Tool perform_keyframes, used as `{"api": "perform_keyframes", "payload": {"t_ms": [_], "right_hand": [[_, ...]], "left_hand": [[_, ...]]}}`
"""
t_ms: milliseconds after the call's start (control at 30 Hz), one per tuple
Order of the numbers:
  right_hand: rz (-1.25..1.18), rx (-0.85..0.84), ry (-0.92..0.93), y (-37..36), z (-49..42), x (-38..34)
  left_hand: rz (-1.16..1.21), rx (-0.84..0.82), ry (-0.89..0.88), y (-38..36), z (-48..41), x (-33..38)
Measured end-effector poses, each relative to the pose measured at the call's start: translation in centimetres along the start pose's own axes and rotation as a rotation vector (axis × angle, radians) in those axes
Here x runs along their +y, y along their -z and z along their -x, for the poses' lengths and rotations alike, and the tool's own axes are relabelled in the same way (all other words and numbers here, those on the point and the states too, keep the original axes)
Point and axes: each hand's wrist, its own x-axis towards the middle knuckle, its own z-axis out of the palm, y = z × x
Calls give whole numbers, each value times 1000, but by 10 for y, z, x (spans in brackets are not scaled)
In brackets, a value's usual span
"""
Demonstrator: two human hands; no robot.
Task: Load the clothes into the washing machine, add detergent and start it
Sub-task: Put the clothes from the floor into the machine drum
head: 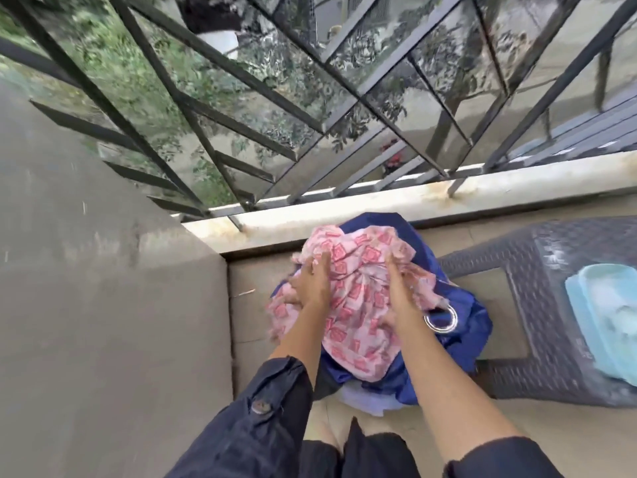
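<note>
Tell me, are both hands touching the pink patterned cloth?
Touching. The head view shows the left hand and right hand pressed into the pink patterned cloth, fingers gripping its folds.

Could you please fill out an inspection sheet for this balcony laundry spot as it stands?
Surface: beige tiled floor, a small twig on it.
Job's things: pink patterned cloth atop blue fabric with a metal eyelet; no washing machine in view.
Clutter: light blue tub on a grey woven stool.
Grips: left hand and right hand pressed on the pink cloth.
Cables: nothing seen.
Surroundings: black metal railing, stained ledge, trees below.
</note>
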Motion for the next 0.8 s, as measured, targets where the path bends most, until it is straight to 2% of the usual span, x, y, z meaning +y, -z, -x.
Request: {"api": "perform_keyframes", "payload": {"t_ms": [67,133,167,267,433,567,800], "right_hand": [[-65,96,20,-3,-12,17],[-132,166,72,-8,7,14],[-160,198,96,-18,54,-9],[-299,167,55,-24,89,-29],[-418,21,39,-36,135,-59],[-453,-67,80,-31,179,-92],[-439,-101,164,-30,254,-144]], "left_hand": [[-22,71,-129,2,18,2],[86,120,-195,4,34,-1],[154,121,-194,6,42,0],[313,101,-94,14,67,6],[411,98,-98,30,123,36],[439,124,-143,51,173,74],[503,64,-256,90,246,126]]}}
